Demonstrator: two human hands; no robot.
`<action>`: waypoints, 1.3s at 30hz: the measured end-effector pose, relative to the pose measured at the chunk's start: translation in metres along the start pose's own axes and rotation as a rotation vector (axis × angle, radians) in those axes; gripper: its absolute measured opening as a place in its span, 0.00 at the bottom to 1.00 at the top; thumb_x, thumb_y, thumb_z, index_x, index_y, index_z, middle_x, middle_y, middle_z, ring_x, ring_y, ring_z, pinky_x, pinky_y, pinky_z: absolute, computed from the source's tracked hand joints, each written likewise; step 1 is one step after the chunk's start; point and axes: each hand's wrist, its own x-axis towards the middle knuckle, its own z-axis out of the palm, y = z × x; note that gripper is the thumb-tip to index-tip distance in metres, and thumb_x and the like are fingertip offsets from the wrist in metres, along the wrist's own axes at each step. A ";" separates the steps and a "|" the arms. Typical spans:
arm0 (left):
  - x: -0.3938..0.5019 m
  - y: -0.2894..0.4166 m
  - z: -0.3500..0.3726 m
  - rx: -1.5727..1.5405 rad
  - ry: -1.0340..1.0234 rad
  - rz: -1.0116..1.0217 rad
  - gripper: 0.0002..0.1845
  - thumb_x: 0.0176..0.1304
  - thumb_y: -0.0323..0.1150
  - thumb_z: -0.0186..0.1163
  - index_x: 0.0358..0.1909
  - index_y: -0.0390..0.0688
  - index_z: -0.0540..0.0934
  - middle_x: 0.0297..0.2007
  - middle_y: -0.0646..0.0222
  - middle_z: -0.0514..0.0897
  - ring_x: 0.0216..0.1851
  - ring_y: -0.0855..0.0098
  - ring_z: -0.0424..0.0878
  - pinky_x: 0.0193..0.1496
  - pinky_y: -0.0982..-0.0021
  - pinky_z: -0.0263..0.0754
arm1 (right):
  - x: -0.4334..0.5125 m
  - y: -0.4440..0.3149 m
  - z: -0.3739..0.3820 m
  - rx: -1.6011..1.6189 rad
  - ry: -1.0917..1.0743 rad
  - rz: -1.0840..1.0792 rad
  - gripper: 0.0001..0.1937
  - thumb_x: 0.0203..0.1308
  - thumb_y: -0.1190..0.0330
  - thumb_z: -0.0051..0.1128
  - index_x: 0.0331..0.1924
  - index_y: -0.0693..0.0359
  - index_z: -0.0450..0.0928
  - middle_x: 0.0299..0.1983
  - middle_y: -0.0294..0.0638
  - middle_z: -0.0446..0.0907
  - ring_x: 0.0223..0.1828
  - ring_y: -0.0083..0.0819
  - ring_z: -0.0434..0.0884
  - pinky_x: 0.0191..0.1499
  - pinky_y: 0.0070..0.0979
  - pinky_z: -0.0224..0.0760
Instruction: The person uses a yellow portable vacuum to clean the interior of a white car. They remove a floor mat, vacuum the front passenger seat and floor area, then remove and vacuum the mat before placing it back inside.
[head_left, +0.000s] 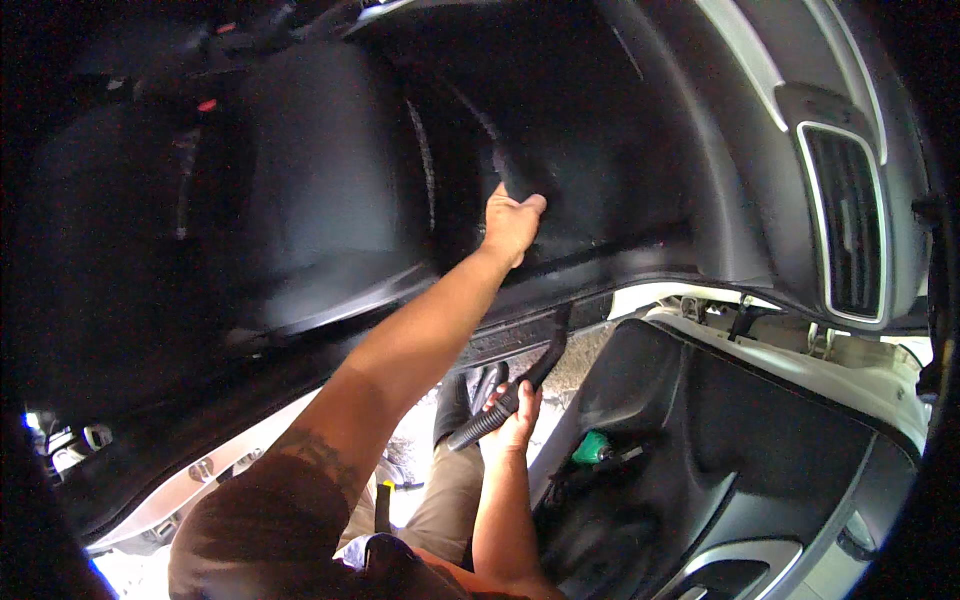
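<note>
My left hand (514, 221) reaches into the car's footwell, closed around a dark tube (517, 176). The far end of that tube fades into the shadow over the black floor (585, 180). Lower down, outside the door sill (517, 337), my right hand (514, 416) grips a black hose (544, 364) with a ribbed section (480, 429). From there the hose rises towards the sill. Whether it joins the tube in my left hand cannot be seen.
A dark car seat (322, 165) with a red buckle (208, 105) lies left. The dashboard air vent (844, 225) is at right. Below it the open door (757, 390) has a green object (592, 448) in its pocket. My legs (450, 487) stand outside the sill.
</note>
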 end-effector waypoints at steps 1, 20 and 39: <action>-0.014 0.020 0.006 0.067 -0.022 0.080 0.18 0.61 0.20 0.63 0.54 0.40 0.83 0.43 0.67 0.89 0.38 0.69 0.85 0.46 0.62 0.82 | -0.001 -0.001 0.001 0.030 0.000 -0.030 0.25 0.65 0.47 0.70 0.55 0.44 0.68 0.34 0.34 0.77 0.28 0.28 0.77 0.30 0.28 0.74; -0.476 0.275 -0.252 1.165 -0.151 0.154 0.08 0.65 0.30 0.72 0.44 0.45 0.85 0.41 0.61 0.92 0.34 0.66 0.91 0.37 0.65 0.84 | -0.005 -0.008 -0.022 -0.059 0.031 -0.104 0.20 0.73 0.50 0.63 0.55 0.56 0.77 0.35 0.37 0.78 0.28 0.33 0.76 0.30 0.36 0.72; -0.854 0.318 -0.459 0.657 1.036 -0.176 0.15 0.66 0.17 0.63 0.54 0.38 0.83 0.44 0.74 0.88 0.45 0.81 0.83 0.52 0.74 0.79 | -0.052 -0.012 -0.003 -0.680 -0.131 0.023 0.29 0.68 0.49 0.69 0.66 0.50 0.71 0.40 0.37 0.76 0.32 0.29 0.74 0.36 0.32 0.70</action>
